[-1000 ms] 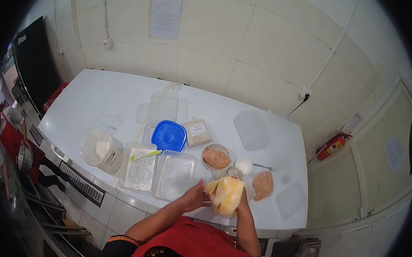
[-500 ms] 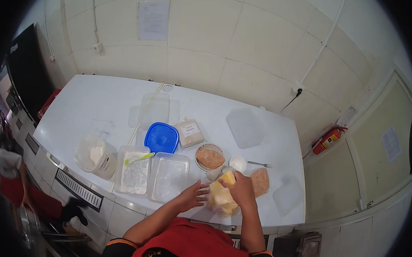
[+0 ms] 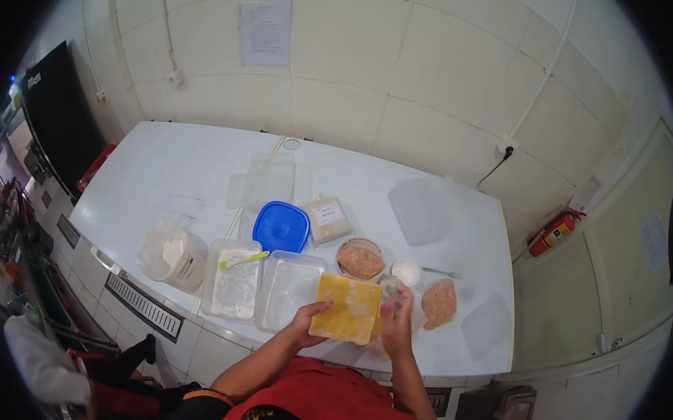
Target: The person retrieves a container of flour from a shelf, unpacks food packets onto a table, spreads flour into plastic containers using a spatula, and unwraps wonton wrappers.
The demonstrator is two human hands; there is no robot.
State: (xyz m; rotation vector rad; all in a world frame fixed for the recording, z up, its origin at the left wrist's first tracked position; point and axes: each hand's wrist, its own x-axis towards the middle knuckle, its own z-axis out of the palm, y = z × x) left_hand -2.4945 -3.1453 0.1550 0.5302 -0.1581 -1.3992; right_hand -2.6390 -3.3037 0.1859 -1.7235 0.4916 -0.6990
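A square stack of yellow dumpling wrappers (image 3: 345, 312), dusted with white, is held up over the front of the table. My left hand (image 3: 310, 321) grips its left edge, thumb on top. At its right side is my right hand (image 3: 397, 321), fingers curled and partly blurred, with thin clear plastic bag (image 3: 376, 349) around it. Behind the wrappers, a bowl (image 3: 381, 248) holds ground meat filling (image 3: 360, 262). Another flattened portion of meat filling (image 3: 439, 304) lies to the right of my right hand. A small white bowl (image 3: 406, 271) and a fork (image 3: 442, 273) are just beyond it.
To the left stand an empty clear container (image 3: 293, 282), a floury container (image 3: 235, 293) with a green spoon (image 3: 244, 260), and a flour tub (image 3: 175, 259). Behind are a blue lid (image 3: 282, 226), a labelled packet (image 3: 327, 218) and clear lids (image 3: 419, 212). Another person (image 3: 48, 362) is at lower left.
The yellow wrappers have come out of the plastic bag and now face up flat. My left hand has closed on their left edge; my right hand has moved off their top to the right side.
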